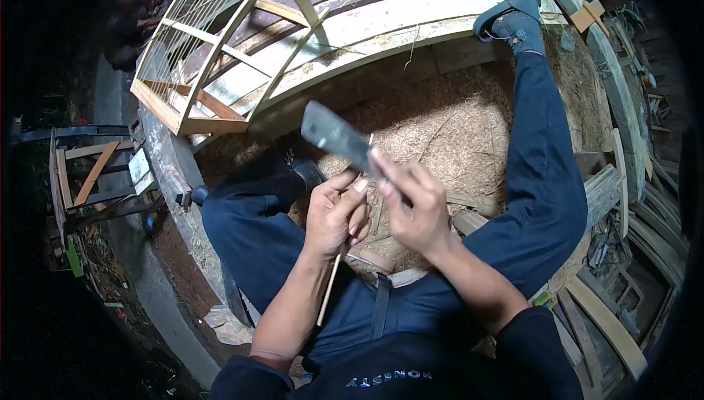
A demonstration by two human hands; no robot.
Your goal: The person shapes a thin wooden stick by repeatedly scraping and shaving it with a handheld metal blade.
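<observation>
At centre, left fingers (pixel 350 196) pinch a stick (pixel 331 283), right fingers (pixel 400 175) a knife (pixel 334 134) pointing to ten o'clock; seemingly whittling, the next stroke needs steadiness.

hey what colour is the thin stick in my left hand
The thin stick is pale yellowish tan, seen best in the head view.

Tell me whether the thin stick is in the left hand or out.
In: the left hand is closed on the thin stick, and one end of it juts out below the curled fingers.
</observation>
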